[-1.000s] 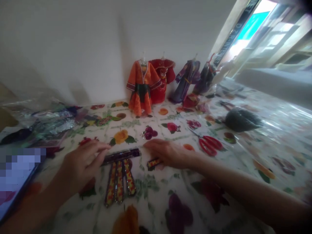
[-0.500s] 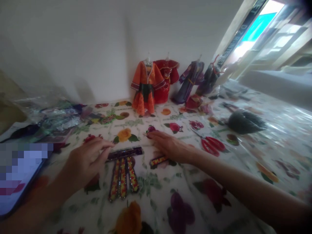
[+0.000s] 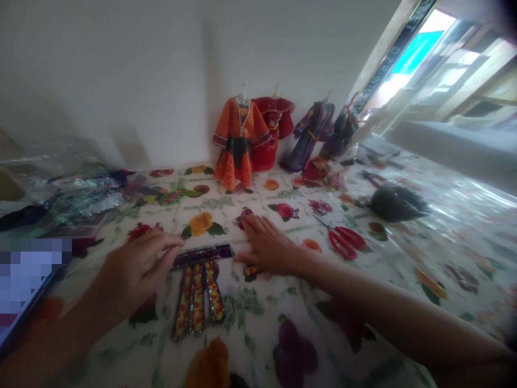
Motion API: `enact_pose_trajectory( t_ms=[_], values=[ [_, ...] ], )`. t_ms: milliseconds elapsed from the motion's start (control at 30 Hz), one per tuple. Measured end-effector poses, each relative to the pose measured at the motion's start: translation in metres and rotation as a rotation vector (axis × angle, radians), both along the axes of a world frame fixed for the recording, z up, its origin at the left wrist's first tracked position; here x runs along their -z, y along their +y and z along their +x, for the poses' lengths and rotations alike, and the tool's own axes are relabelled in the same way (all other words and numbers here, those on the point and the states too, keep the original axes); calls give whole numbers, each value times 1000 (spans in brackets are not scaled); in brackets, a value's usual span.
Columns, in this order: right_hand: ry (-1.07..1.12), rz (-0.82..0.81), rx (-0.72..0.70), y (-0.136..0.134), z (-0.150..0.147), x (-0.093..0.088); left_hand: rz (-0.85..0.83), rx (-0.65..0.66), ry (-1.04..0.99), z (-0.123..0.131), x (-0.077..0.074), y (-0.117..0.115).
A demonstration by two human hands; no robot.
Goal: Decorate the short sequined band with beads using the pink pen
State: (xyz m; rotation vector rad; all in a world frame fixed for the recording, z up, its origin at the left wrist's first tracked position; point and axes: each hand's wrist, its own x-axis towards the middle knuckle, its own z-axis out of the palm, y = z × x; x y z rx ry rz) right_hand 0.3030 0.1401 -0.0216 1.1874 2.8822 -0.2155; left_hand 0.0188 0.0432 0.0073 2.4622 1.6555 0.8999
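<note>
On the flowered tablecloth lies a dark sequined band (image 3: 208,255), with three yellow-and-red patterned strips (image 3: 196,302) edged in shiny trim hanging from it towards me. My left hand (image 3: 131,272) is at the band's left end, thumb and fingertips drawn together; whatever is between them is too small to make out. My right hand (image 3: 269,245) lies flat with fingers spread, right of the band. Its palm covers most of a short patterned strip (image 3: 251,272), whose end shows. Small beaded bits (image 3: 237,221) show at its fingertips.
Red-handled scissors (image 3: 345,241) lie to the right, before a dark rounded bundle (image 3: 399,203). Small dresses on stands, an orange one (image 3: 238,129) foremost, line the wall. Clear plastic bags (image 3: 89,191) lie at left, behind a phone (image 3: 28,285).
My right hand has turned and spread, moving over the short patterned strip so that more of it is covered. My left hand stays at the band's end. The whole view has shifted slightly.
</note>
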Motion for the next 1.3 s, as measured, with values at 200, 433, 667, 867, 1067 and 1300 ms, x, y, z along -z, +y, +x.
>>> enact_pose_trajectory(
  t_ms=[200, 433, 667, 867, 1067, 1300],
  values=[
    [24, -4, -40, -1, -10, -5, 16, -3, 0, 0, 1, 1],
    [102, 73, 87, 31, 9, 5, -48, -40, -55, 4, -1, -1],
    [93, 20, -56, 26, 0, 12, -30, -19, -3, 1, -1, -3],
    [97, -12, -100, 17, -12, 5, -19, -19, 10, 2, -1, -1],
    [85, -6, -101, 12, 11, -10, -10, 4, -3, 1, -3, 1],
    [17, -83, -120, -12, 26, -9, -41, -26, -27, 4, -1, 0]
  ],
)
